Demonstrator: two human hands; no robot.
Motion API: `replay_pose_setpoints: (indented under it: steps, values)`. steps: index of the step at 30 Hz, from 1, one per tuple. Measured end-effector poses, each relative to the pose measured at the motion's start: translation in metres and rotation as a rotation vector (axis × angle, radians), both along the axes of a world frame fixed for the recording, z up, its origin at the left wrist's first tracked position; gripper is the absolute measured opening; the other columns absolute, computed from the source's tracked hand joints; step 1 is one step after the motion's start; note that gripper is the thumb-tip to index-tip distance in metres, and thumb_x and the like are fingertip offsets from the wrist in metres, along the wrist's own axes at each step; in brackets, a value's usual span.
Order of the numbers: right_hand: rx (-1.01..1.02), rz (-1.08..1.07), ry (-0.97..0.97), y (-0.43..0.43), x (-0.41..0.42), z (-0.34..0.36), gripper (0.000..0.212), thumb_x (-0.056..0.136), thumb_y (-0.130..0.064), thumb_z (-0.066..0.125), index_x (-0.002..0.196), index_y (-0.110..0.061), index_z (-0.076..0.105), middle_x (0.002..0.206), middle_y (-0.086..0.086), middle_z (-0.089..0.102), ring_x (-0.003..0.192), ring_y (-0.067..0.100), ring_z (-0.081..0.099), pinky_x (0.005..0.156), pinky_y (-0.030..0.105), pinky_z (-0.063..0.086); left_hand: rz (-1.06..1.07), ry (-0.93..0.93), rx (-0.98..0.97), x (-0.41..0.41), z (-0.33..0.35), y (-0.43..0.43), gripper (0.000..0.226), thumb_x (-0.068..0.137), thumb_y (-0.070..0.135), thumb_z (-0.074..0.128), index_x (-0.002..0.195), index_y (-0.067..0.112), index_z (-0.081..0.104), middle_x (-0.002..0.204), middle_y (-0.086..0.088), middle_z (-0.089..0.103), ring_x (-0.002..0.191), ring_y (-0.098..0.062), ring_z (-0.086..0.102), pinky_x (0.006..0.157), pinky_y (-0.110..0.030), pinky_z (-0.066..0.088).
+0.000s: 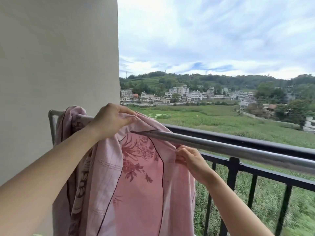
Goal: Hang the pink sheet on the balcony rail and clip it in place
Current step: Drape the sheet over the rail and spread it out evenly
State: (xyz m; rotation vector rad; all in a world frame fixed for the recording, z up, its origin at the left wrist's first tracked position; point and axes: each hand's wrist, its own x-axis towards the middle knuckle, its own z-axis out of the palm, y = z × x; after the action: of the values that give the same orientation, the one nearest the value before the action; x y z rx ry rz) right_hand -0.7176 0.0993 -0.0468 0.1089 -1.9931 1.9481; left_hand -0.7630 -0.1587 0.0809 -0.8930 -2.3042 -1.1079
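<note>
I am seeing the pink sheet (136, 184) hanging over the silver rail (255, 153), draped across the rail's left end and falling down on my side of it, its dark red flower print facing me. My left hand (112, 120) is gripping a bunched fold of the sheet on top of the rail, with the fingers curled over the cloth and the thumb pressing in beneath them. My right hand (190, 160) is pinching the sheet's right edge just under the rail, fingertips closing on the fabric, further along the rail than the left hand. The black balcony railing (233, 178) is running just behind and below the rail. A pale wall (59, 65) is standing at the rail's left end. Beyond the rail a green field (204, 120) is spreading out, with houses (184, 95) and wooded hills behind it under cloud.
</note>
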Motion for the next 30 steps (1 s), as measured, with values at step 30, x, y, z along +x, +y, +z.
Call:
replay_pose_setpoints:
  steps: [30]
  values:
    - [0.292, -0.44, 0.125, 0.13, 0.229, 0.004, 0.016, 0.089, -0.041, 0.062, 0.079, -0.029, 0.068, 0.07, -0.013, 0.062, 0.059, -0.002, 0.053, 0.06, 0.026, 0.045, 0.231, 0.168, -0.301, 0.25, -0.105, 0.203, 0.063, 0.071, 0.072, 0.054, 0.1, 0.019, 0.038, 0.102, 0.001, 0.042, 0.088, -0.019, 0.05, 0.065, -0.031, 0.039]
